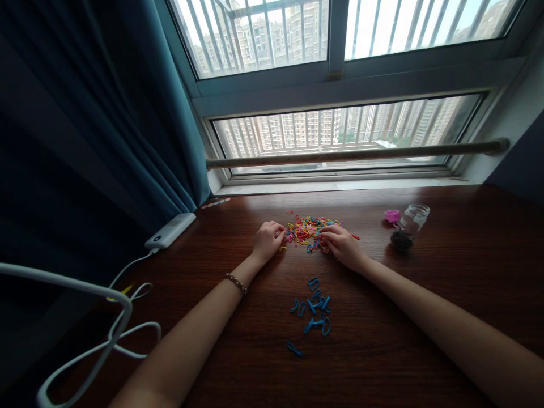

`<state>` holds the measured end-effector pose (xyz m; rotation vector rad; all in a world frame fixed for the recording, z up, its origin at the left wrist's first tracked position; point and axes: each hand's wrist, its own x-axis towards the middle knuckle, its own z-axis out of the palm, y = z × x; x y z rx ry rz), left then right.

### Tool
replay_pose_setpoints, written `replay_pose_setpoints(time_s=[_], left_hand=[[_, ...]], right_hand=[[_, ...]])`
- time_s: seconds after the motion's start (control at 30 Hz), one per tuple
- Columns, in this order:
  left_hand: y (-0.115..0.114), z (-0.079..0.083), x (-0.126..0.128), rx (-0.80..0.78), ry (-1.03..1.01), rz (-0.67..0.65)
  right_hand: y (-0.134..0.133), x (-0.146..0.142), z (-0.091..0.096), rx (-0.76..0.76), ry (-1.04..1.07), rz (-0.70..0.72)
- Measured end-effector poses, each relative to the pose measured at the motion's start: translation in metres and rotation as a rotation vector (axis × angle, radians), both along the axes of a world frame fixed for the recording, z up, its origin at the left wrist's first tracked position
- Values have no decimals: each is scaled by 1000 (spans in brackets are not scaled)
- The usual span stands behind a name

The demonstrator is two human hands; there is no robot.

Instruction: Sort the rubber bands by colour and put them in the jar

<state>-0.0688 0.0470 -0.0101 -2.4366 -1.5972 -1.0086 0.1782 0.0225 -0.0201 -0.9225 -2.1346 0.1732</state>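
Note:
A mixed heap of small colourful rubber bands (pixel 309 228) lies on the dark wooden table. At its left edge is my left hand (pixel 267 239), fingers curled with the tips pinched together. From the right, my right hand (pixel 343 247) reaches over the heap, its fingers close together and the tips among the bands. Whatever either hand pinches is too small to make out. Nearer to me, between my forearms, several blue rubber bands (pixel 314 306) lie in a loose, separate group, with one blue band (pixel 294 349) closest to me.
A clear glass jar (pixel 415 218) with dark contents stands tilted at the right, beside a small pink cup-like lid (pixel 391 215). On the left are a white power bank (pixel 172 231) and a looping white cable (pixel 119 326). A blue curtain (pixel 170 113) and barred window rise behind.

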Motion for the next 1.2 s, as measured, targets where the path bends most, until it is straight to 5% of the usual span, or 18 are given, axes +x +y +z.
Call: replay_pose_setpoints(time_s=[0.3,1.0,1.07,1.2], left_hand=[[5,-10,-2,-72,56,-21],[-6,5,9,-23,-194,-16],[-20,13,24,-113,-273,-114],[-57,28,55,-426,-207,-608]], right_hand=[[-1,5,3,-68,222,-204],[4,6,1,-112,284,-289],[3,6,2,-116,294,-307],[3,7,3,-120,307,-315]])
